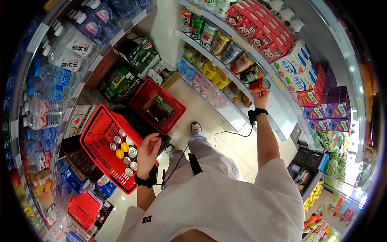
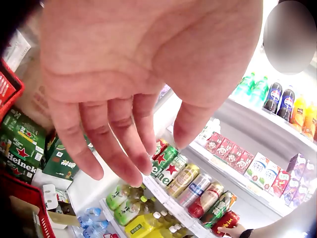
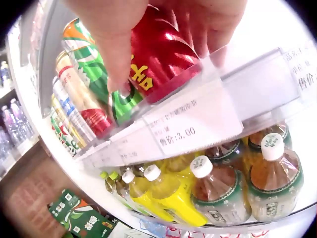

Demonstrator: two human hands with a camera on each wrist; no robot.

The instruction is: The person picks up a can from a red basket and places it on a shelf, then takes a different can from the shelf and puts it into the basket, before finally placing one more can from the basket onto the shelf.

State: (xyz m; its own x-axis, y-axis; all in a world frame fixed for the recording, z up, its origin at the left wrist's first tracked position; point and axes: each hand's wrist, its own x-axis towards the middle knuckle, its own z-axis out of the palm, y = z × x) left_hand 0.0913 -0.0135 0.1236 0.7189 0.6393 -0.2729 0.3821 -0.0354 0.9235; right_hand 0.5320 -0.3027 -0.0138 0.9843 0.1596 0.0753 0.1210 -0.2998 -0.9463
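My right hand (image 1: 261,99) grips a red can (image 1: 259,85) at the end of the can row on the middle shelf. In the right wrist view the fingers and thumb wrap the red can (image 3: 161,54), just behind the price label strip (image 3: 183,129), with a green can (image 3: 94,64) beside it. My left hand (image 1: 148,155) is raised by the rim of a red basket (image 1: 94,133) holding several cans (image 1: 132,152). In the left wrist view the left hand (image 2: 143,64) holds nothing, its fingers loosely bent.
A second red basket (image 1: 177,108) with a carton inside stands on the floor ahead. Water bottles (image 1: 76,46) fill the left shelves. Milk boxes (image 1: 294,64) line the right shelf above the cans. A cable (image 1: 231,132) hangs between the wrists.
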